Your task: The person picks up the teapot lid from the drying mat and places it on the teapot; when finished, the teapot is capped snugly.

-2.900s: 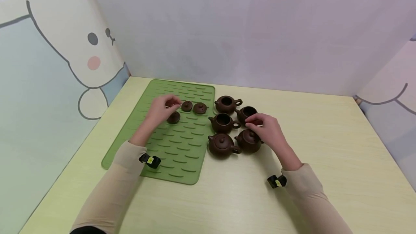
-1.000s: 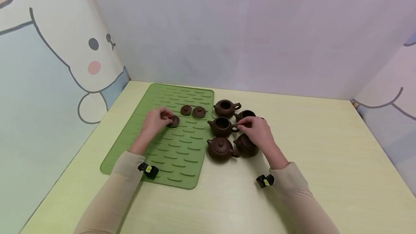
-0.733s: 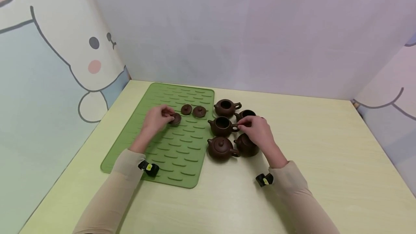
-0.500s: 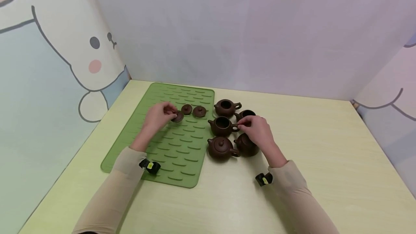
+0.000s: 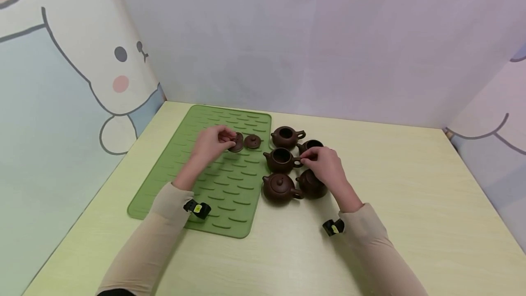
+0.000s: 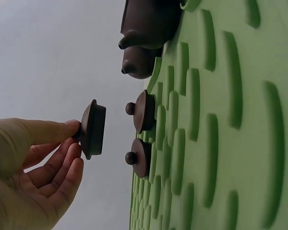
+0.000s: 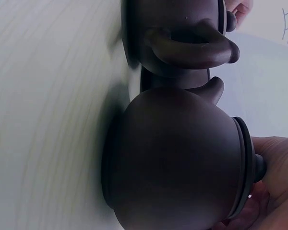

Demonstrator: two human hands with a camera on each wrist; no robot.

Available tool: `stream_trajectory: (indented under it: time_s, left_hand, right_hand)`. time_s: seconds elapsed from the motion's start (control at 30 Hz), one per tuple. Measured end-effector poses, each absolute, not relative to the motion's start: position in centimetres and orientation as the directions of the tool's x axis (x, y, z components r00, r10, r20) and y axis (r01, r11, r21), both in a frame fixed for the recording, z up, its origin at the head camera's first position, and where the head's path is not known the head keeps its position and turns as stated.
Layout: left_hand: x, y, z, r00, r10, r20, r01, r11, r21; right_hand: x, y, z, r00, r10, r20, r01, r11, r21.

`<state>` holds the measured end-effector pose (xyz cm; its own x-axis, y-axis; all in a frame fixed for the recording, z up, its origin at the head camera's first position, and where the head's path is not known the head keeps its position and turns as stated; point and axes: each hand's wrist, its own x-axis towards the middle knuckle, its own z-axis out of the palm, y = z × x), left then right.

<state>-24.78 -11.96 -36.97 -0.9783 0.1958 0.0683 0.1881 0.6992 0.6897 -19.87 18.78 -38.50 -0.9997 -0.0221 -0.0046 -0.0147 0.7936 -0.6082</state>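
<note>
My left hand pinches a dark brown teapot lid by its knob, above the green mat. Two more lids rest on the mat, a right one and another, which the held lid partly covers in the head view. With thumb and finger, my right hand pinches the handle end of an open teapot; the right wrist view hides this contact. Below that hand sits a lidded teapot, its knob close to the palm.
Another lidded teapot stands at the front of the cluster. Two open teapots, a back one and one partly behind my right hand, stand farther back. The ridged green mat lies left of them on the pale wooden table.
My left hand has taken hold of the nearest lid, lifted it from the mat and carried it rightward and away. My right hand shifted left to the open teapot's handle, then stayed there.
</note>
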Motion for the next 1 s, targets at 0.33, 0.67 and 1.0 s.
stream_trajectory:
  time_s: [0.33, 0.67, 1.0]
  left_hand:
    - [-24.7, -9.6, -36.2, -0.965, 0.251, 0.075, 0.229, 0.667, 0.709]
    - [-24.8, -7.0, -35.9, -0.949, 0.305, 0.085, 0.267, 0.630, 0.729]
    - [-24.4, -5.2, -35.7, -0.934, 0.347, 0.088, 0.293, 0.600, 0.744]
  right_hand:
    - [-19.8, 18.9, -38.7, -1.000, -0.016, 0.006, -0.017, 0.791, -0.612]
    - [-19.8, 18.8, -38.7, -1.000, -0.013, 0.007, -0.015, 0.787, -0.617]
    - [-19.8, 18.8, -38.7, -1.000, -0.009, 0.013, -0.015, 0.787, -0.617]
